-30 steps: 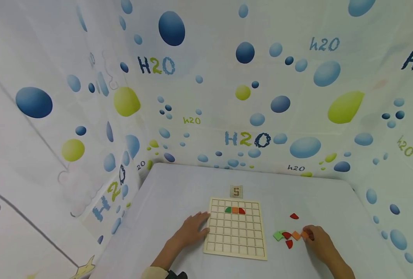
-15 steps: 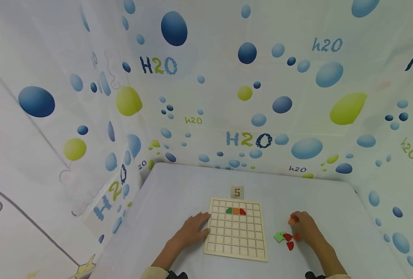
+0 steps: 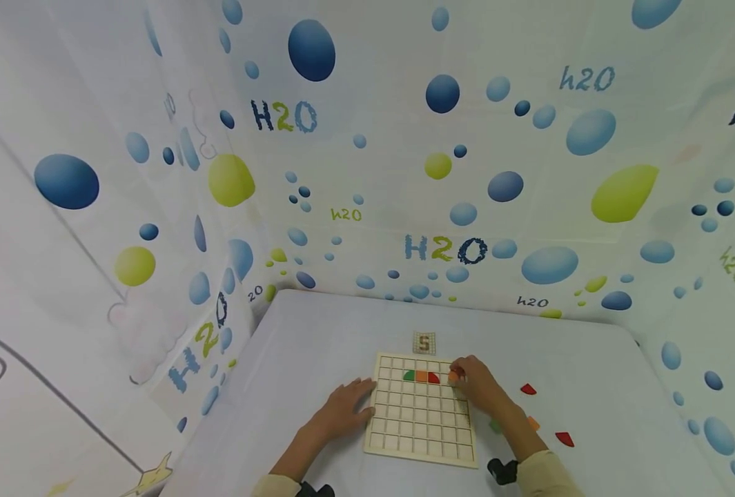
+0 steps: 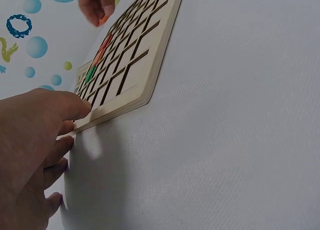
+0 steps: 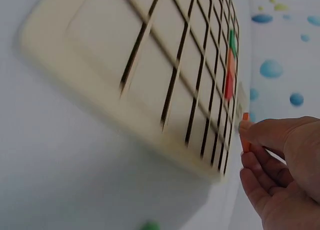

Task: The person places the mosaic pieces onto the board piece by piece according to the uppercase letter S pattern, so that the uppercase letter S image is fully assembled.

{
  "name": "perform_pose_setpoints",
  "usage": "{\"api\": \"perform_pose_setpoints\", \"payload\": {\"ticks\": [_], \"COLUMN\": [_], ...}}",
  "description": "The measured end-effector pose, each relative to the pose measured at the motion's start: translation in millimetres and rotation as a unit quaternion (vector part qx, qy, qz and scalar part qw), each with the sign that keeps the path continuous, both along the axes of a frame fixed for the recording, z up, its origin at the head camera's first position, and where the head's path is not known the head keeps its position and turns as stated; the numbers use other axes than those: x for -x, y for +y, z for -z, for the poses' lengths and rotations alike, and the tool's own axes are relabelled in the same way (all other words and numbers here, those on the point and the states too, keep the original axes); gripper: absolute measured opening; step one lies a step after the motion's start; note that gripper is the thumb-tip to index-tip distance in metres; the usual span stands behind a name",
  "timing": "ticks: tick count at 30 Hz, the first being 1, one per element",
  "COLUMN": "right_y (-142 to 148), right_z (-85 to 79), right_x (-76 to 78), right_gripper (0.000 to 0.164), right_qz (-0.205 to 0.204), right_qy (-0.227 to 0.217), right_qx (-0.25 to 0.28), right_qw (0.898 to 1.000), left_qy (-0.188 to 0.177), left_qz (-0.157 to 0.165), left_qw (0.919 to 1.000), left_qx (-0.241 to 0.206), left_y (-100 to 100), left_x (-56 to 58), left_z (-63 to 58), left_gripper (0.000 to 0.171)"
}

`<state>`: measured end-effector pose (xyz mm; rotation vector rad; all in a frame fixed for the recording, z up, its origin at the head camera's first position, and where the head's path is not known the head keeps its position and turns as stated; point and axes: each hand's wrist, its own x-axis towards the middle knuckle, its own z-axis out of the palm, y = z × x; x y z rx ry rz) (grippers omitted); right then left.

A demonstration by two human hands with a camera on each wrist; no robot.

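Orange tile [image 3: 453,377] is pinched between thumb and fingers of the right hand [image 3: 480,388], held up off the grid board [image 3: 421,429] near its right edge, not yet seated. In the same row, apart from it, a green piece [image 3: 410,375], an orange square [image 3: 422,376] and a red piece [image 3: 433,377] sit side by side. The left hand [image 3: 342,410], fingers relaxed, touches the board's left edge. Beyond the far edge lies a card [image 3: 424,343] marked like an S or 5. Loose red pieces [image 3: 564,439] and others lie right on the tabletop [image 3: 317,331]. This looks like the placing step; the next move would call for squaring the tile over a cell, then lowering it.
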<state>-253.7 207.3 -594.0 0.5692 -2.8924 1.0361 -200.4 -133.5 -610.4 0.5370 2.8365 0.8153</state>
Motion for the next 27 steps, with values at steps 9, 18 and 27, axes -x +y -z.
{"api": "perform_pose_setpoints", "payload": {"ticks": [9, 18, 27], "right_y": [-53, -78, -83], "right_z": [4.1, 8.1, 11.6], "right_x": [5.3, -4.0, -10.7], "right_gripper": [0.009, 0.006, 0.01], "right_qz": [-0.061, -0.117, -0.116], "right_qy": [-0.009, 0.014, 0.062], "right_qx": [0.017, 0.006, -0.04], "right_qw": [0.998, 0.993, 0.99], "left_qy": [-0.009, -0.007, -0.005], "left_qz": [-0.007, -0.001, 0.0], "left_qw": [0.9999, 1.0, 0.9999], "left_qx": [0.001, -0.002, 0.01], "left_y": [2, 1, 2], "left_x": [-0.4, 1.0, 1.6], "left_z": [-2.6, 0.5, -1.6], "left_gripper": [0.055, 0.056, 0.056]}}
